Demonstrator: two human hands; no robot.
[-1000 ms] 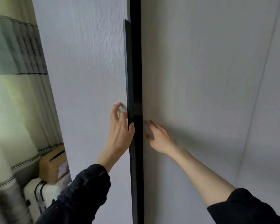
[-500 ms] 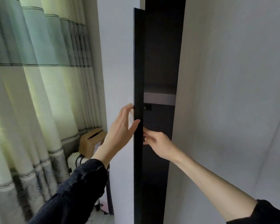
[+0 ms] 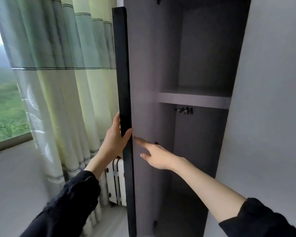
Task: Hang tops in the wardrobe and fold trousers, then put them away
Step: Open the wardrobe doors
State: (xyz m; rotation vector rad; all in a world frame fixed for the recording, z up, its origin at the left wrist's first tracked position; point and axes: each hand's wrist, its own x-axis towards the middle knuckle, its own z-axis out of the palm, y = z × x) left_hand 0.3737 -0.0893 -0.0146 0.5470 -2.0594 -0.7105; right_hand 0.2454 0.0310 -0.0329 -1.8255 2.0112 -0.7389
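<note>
In the head view, the wardrobe door [image 3: 125, 100] stands upright and swung out edge-on just left of centre; the left hand [image 3: 115, 139] grips its dark edge, thumb hooked round the front and fingers behind. The right hand [image 3: 154, 154] is spread open and empty, its fingers straight and reaching to the door's inner face, though contact cannot be made out. The open wardrobe [image 3: 203, 57] lies straight ahead, nearer the right arm, with a shelf [image 3: 193, 100] across it; no tops or trousers are in view.
</note>
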